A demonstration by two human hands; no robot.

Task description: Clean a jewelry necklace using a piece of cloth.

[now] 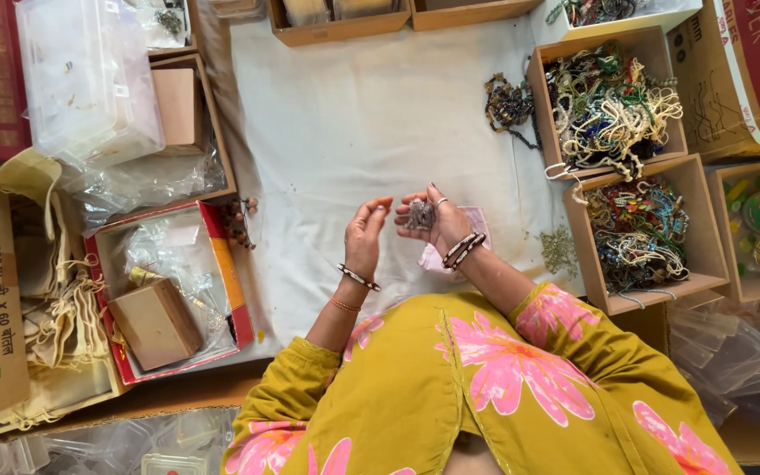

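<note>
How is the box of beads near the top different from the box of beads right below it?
The upper bead box is piled high with cream, white and green strands that spill over its rim; the lower bead box lies flatter, with more red and blue strands. A dark bunch lies beside the upper box, small greenish bits beside the lower. Both are open brown boxes.

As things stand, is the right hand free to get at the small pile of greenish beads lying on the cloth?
Probably not straight away: the right hand holds a small clear packet. Otherwise the way looks open, since the bead pile lies uncovered on the white cloth beside that forearm.
</note>
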